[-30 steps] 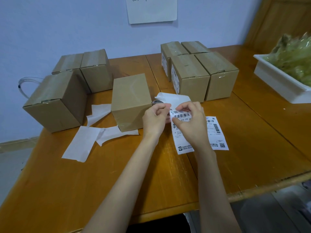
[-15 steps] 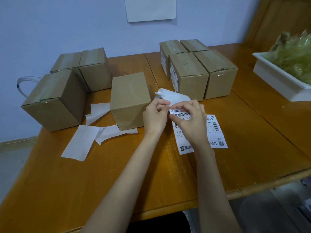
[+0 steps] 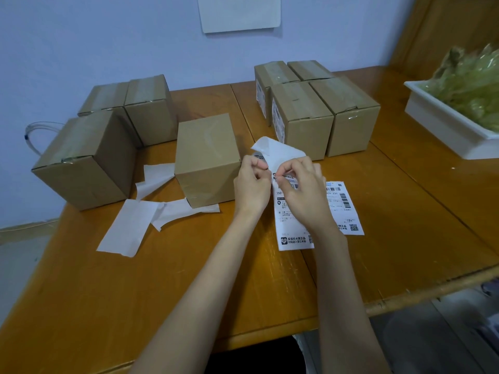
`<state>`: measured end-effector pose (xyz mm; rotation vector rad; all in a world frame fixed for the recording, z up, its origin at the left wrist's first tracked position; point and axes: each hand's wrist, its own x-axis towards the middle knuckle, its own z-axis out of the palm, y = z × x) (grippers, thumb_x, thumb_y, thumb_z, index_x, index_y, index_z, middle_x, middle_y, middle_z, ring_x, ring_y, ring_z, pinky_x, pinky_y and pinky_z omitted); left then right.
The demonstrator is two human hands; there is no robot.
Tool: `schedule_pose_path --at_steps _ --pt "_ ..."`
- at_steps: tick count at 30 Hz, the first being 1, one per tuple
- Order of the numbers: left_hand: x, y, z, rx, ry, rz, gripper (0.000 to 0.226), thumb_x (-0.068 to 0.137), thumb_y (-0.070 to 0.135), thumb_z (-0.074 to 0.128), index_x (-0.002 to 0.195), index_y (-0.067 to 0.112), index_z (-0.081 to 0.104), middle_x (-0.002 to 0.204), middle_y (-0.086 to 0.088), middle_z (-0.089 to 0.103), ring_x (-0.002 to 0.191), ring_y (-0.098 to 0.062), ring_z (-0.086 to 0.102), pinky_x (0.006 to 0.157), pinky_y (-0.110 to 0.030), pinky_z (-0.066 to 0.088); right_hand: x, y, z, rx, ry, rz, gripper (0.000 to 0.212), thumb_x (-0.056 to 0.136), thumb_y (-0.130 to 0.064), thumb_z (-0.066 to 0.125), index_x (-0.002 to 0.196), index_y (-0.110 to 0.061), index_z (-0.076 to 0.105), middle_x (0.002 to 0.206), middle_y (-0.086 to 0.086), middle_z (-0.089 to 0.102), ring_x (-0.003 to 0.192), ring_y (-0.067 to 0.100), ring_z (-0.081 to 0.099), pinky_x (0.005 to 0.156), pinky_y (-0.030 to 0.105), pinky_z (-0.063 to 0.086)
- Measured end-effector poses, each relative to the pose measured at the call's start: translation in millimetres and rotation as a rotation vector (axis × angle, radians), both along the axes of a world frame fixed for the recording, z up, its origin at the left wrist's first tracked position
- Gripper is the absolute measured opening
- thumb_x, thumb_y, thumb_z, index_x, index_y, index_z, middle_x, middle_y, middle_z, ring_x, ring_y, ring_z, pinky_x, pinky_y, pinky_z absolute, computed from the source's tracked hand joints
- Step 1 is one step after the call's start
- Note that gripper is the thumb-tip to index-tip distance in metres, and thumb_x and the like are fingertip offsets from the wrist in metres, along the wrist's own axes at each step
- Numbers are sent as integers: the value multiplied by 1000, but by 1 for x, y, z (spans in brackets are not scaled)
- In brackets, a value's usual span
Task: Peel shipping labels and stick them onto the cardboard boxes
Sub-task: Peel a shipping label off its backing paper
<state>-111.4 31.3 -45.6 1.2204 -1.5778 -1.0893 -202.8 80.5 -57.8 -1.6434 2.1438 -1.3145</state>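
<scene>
Both hands meet over the table's middle on one shipping label [image 3: 290, 233], printed side up. My left hand [image 3: 251, 187] pinches its white backing paper [image 3: 275, 152], which curls up and away at the top. My right hand [image 3: 305, 195] pinches the label's top edge beside it. A second printed label [image 3: 344, 206] lies flat on the table under my right wrist. A plain cardboard box [image 3: 206, 160] stands just left of my left hand. Several boxes [image 3: 307, 114] sit behind the hands, two showing labels on their left sides.
Three more boxes [image 3: 89, 155] are grouped at the back left. Peeled white backing sheets [image 3: 127, 228] lie in front of the plain box. A white tray of green bagged goods [image 3: 448, 122] stands at the right. The table's front edge [image 3: 405, 300] runs near me.
The backing paper has been pulled further off the label's top and curls higher. Both hands stay pinched together at the same spot.
</scene>
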Motion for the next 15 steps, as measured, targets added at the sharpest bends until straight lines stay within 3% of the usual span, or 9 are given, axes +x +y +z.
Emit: schedule_pose_path --at_steps 3,6,8,11,15 --pt "-1 -1 -2 13 -33 -7 12 92 1 49 90 13 51 73 6 53 69 -8 50 60 -17 41 0 4 3 -6 -43 36 8 94 -14 53 91 -21 56 98 -16 54 102 7 42 77 21 18" --pt "-2 0 -4 73 -4 -16 14 92 -2 48 89 12 51 73 3 54 58 -1 53 46 -7 40 -1 7 4 -17 -78 42 9 93 -12 54 90 -20 55 91 -18 54 97 5 42 82 23 21" --pt "-3 1 -6 101 26 -8 16 91 -3 47 87 12 49 72 -2 54 49 -1 53 42 -7 39 0 8 5 -31 -104 52 10 90 -8 55 89 -17 55 91 -14 56 97 8 46 81 21 23" --pt "-4 0 -12 90 -1 -11 20 90 -4 43 83 13 50 68 0 53 52 -7 47 45 -14 39 0 10 6 -27 -146 67 18 81 1 57 88 -15 52 87 -11 54 95 13 51 87 15 25" --pt "-7 -1 -16 54 -4 -27 30 93 -1 41 80 13 64 72 6 61 60 -10 50 53 -20 38 0 11 5 -51 -182 84 32 70 6 57 83 -21 46 80 -11 49 86 15 51 90 48 42"
